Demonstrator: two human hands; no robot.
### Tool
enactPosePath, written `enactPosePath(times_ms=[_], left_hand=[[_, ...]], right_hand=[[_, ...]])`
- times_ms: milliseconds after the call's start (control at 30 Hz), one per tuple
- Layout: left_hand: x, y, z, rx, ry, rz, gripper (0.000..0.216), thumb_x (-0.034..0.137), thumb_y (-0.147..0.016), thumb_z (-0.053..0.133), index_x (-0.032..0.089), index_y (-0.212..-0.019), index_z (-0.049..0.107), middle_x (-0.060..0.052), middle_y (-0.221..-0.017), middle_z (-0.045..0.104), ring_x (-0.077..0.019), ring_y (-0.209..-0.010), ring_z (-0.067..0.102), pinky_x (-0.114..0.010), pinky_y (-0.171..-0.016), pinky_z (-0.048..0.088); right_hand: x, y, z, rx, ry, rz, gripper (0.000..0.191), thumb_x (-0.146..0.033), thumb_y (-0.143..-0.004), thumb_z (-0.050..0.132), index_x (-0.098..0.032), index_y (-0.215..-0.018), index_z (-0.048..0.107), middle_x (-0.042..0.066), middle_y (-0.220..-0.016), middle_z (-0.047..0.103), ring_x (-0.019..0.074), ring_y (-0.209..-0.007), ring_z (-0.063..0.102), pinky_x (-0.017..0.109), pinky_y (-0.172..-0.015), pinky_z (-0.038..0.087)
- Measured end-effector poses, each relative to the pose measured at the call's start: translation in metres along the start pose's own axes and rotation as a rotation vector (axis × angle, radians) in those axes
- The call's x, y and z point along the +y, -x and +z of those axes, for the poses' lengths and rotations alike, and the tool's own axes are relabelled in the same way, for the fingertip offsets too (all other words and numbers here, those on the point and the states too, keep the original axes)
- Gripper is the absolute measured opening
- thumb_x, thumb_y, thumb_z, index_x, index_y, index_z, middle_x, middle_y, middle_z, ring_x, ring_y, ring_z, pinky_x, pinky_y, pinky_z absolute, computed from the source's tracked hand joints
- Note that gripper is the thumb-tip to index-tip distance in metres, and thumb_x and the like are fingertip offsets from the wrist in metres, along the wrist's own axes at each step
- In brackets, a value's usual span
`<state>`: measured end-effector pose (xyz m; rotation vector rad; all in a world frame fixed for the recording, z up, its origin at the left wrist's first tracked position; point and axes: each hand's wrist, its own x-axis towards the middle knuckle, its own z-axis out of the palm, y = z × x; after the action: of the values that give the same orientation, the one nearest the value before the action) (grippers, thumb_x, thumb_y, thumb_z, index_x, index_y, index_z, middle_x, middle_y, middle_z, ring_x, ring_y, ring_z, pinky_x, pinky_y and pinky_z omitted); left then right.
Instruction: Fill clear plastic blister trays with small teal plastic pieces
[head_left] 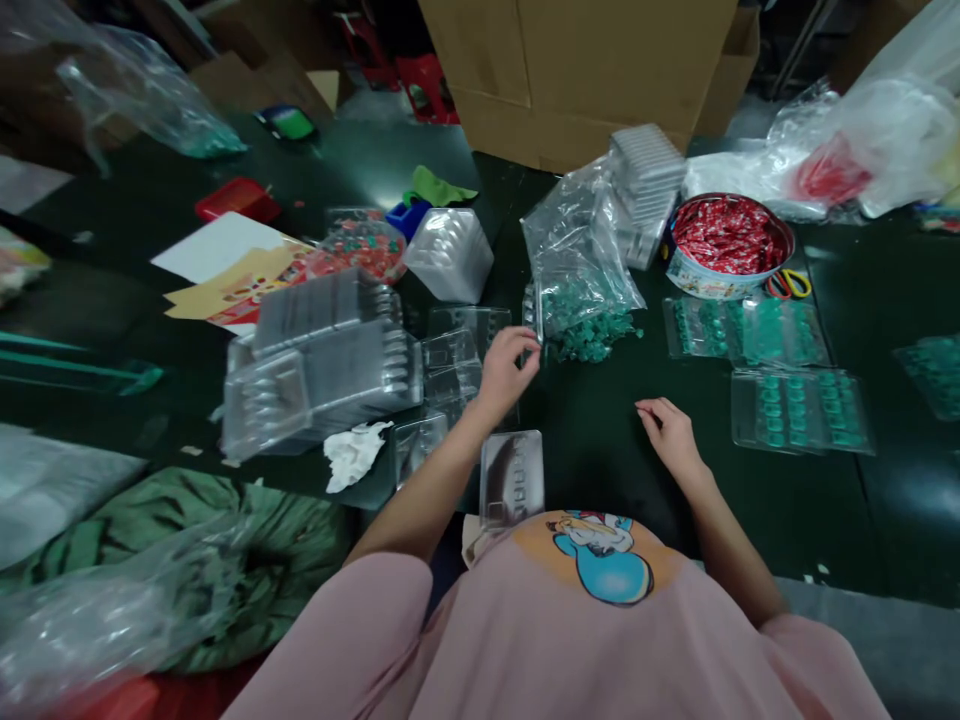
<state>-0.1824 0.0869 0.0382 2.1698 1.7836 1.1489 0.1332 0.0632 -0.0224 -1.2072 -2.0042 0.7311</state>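
Observation:
My left hand (508, 368) reaches forward with its fingers curled at the edge of a pile of small green pieces (589, 330) spilling from a clear plastic bag (574, 255); whether it holds one is not visible. My right hand (670, 430) rests on the dark table (592, 440) with fingers loosely curled and nothing visible in it. An empty clear blister tray (511, 478) lies close to my body between my arms. Filled trays of green pieces (801, 410) lie to the right.
Stacks of clear blister trays (322, 365) stand at left beside a crumpled white tissue (354, 452). A round tin of red wrapped pieces (727, 245) and scissors (787, 284) sit at back right. Cardboard boxes (577, 70) rise behind. Plastic bags lie around.

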Motion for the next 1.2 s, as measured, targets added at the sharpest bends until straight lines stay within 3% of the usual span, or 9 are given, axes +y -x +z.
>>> enactPosePath(times_ms=[200,300,467,600,700,833,967,1067,1200], left_hand=[[0.08,0.063,0.049,-0.636,-0.13,0.433,0.009,0.018,-0.088,0.055,0.017,-0.087,0.064,-0.008,-0.093,0.066,-0.02,-0.089,0.055,-0.034,-0.076,0.034],[0.097,0.08,0.081,-0.762,-0.2,0.464,0.007,0.019,-0.086,0.059,0.015,-0.084,0.064,-0.009,-0.089,0.064,-0.0216,-0.088,0.054,-0.034,-0.074,0.033],[0.077,0.055,0.08,-0.587,-0.014,0.443,0.022,0.038,-0.092,0.056,0.018,-0.091,0.066,-0.008,-0.098,0.066,-0.0205,-0.093,0.056,-0.034,-0.078,0.034],[0.009,-0.001,0.052,-0.294,-0.181,-0.009,0.02,0.023,-0.093,0.05,0.015,-0.095,0.068,-0.012,-0.097,0.066,-0.0227,-0.093,0.055,-0.037,-0.086,0.035],[-0.045,-0.035,0.043,-0.313,-0.256,-0.15,0.03,0.001,-0.082,0.049,0.007,-0.104,0.068,-0.016,-0.109,0.065,-0.0236,-0.096,0.053,-0.039,-0.091,0.036],[-0.081,-0.048,0.05,-0.413,-0.228,-0.185,0.027,-0.006,-0.067,0.057,0.007,-0.086,0.071,-0.011,-0.088,0.066,-0.0207,-0.082,0.053,-0.036,-0.085,0.041],[-0.079,-0.04,0.05,-0.366,-0.203,-0.215,0.025,-0.002,-0.073,0.055,0.009,-0.088,0.071,-0.011,-0.092,0.065,-0.0217,-0.088,0.055,-0.037,-0.089,0.042],[-0.055,-0.026,0.046,-0.232,-0.089,-0.276,0.024,0.005,-0.078,0.055,0.013,-0.094,0.071,-0.01,-0.099,0.066,-0.0214,-0.093,0.058,-0.036,-0.092,0.043],[0.002,0.002,0.056,-0.051,0.598,-0.559,0.027,0.023,-0.073,0.069,0.019,-0.099,0.071,-0.004,-0.09,0.069,-0.0175,-0.083,0.061,-0.032,-0.083,0.048]], right_hand=[[0.015,-0.021,0.0,0.065,-0.027,0.044,0.021,-0.028,-0.093,0.049,-0.021,-0.099,0.068,0.007,-0.092,0.068,0.0202,-0.084,0.065,0.036,-0.078,0.053],[0.03,-0.04,0.003,0.076,-0.007,0.044,0.021,-0.027,-0.091,0.049,-0.02,-0.098,0.068,0.007,-0.091,0.068,0.0203,-0.082,0.064,0.036,-0.078,0.052],[0.05,-0.073,0.005,0.12,0.036,0.078,0.02,-0.024,-0.088,0.05,-0.019,-0.094,0.068,0.008,-0.089,0.066,0.0215,-0.081,0.062,0.038,-0.078,0.051],[0.052,-0.093,0.004,0.159,0.035,0.095,0.019,-0.024,-0.087,0.051,-0.018,-0.093,0.068,0.01,-0.091,0.066,0.0224,-0.082,0.062,0.038,-0.079,0.051],[0.046,-0.1,0.007,0.167,0.01,0.1,0.019,-0.023,-0.087,0.051,-0.018,-0.093,0.068,0.009,-0.091,0.066,0.0221,-0.083,0.062,0.038,-0.079,0.05],[0.035,-0.097,0.012,0.144,-0.018,0.087,0.018,-0.023,-0.087,0.051,-0.018,-0.092,0.068,0.008,-0.087,0.066,0.0206,-0.08,0.062,0.035,-0.077,0.05],[0.024,-0.085,0.013,0.127,-0.054,0.08,0.018,-0.024,-0.087,0.052,-0.018,-0.093,0.068,0.007,-0.087,0.065,0.0193,-0.079,0.062,0.034,-0.074,0.05],[0.01,-0.075,0.014,0.106,-0.121,0.095,0.018,-0.026,-0.088,0.053,-0.019,-0.095,0.068,0.006,-0.088,0.066,0.0187,-0.079,0.062,0.033,-0.074,0.051],[-0.017,-0.068,0.022,0.079,-0.336,0.135,0.021,-0.03,-0.087,0.056,-0.021,-0.1,0.069,0.006,-0.097,0.068,0.0181,-0.084,0.064,0.033,-0.076,0.052]])
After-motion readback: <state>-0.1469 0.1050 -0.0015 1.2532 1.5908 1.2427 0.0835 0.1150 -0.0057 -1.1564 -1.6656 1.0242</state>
